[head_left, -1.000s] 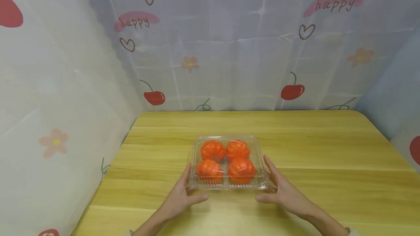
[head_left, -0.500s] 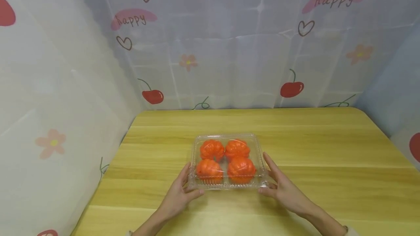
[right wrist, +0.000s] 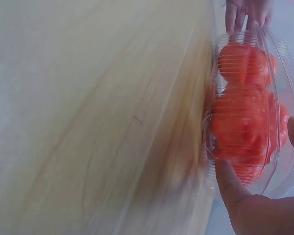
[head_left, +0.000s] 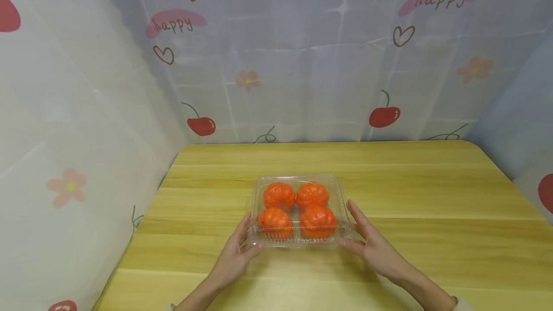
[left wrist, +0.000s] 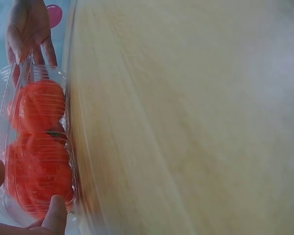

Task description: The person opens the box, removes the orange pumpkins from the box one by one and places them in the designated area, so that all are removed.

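A clear plastic clamshell box (head_left: 296,243), its lid down, is near the middle of the wooden table. Through its plastic show several small orange pumpkins (head_left: 313,195) in two rows. My left hand (head_left: 234,257) grips the box's left side, thumb at the near left corner. On the opposite side my right hand (head_left: 378,252) holds it, thumb on the near right corner and index finger along the edge. In the left wrist view, the thumb (left wrist: 55,215) lies against the box wall; in the right wrist view, the other thumb (right wrist: 227,183) does likewise. The remaining fingers are partly hidden behind the box.
The wooden table (head_left: 432,191) has rounded far corners. A printed curtain (head_left: 302,95) with cherries, hearts and flowers hangs behind it, and similar sheets stand at the left and right sides.
Both thumbs have come in from in front of the box onto its near corners. The near edge of the box sits slightly higher in the head view. The head view has shifted a little.
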Tool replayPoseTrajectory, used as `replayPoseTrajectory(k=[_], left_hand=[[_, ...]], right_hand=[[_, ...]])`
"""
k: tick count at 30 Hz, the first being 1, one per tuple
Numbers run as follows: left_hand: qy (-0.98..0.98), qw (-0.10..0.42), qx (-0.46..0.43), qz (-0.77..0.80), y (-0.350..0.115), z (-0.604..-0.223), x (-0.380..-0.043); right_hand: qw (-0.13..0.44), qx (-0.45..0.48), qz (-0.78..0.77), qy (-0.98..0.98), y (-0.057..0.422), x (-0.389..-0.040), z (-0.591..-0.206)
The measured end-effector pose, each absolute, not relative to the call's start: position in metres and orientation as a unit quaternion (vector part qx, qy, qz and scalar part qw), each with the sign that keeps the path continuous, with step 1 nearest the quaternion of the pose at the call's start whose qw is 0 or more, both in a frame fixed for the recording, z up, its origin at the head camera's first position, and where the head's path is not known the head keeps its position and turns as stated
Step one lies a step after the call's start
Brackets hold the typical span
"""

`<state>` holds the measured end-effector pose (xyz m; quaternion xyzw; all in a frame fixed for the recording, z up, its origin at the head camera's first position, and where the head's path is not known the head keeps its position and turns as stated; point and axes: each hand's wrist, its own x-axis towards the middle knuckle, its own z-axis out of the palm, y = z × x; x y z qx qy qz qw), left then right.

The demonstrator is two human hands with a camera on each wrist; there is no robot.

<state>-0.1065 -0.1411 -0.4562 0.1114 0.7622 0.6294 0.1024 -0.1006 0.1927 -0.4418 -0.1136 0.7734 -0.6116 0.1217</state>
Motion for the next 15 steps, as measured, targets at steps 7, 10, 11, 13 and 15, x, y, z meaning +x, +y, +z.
replayPoseTrajectory(k=[7,10,11,13,15], left_hand=[[0.762,0.092,0.127,0.628,-0.1412,-0.4554,-0.1034],[0.757,0.089,0.130,0.635,-0.1407,-0.4552,-0.1027],[0.753,0.090,0.130,0.638,-0.1408,-0.4552,-0.1024],[0.747,0.093,0.128,0.645,-0.1410,-0.4552,-0.1018],[0.744,0.094,0.121,0.650,-0.1411,-0.4554,-0.1012]], right_hand=[[0.121,-0.110,-0.612,0.774,0.1909,-0.1001,-0.4426],[0.120,-0.107,-0.609,0.776,0.1905,-0.0997,-0.4425],[0.120,-0.107,-0.609,0.777,0.1905,-0.0996,-0.4424],[0.120,-0.107,-0.607,0.779,0.1903,-0.0995,-0.4421],[0.120,-0.108,-0.606,0.779,0.1902,-0.0996,-0.4419]])
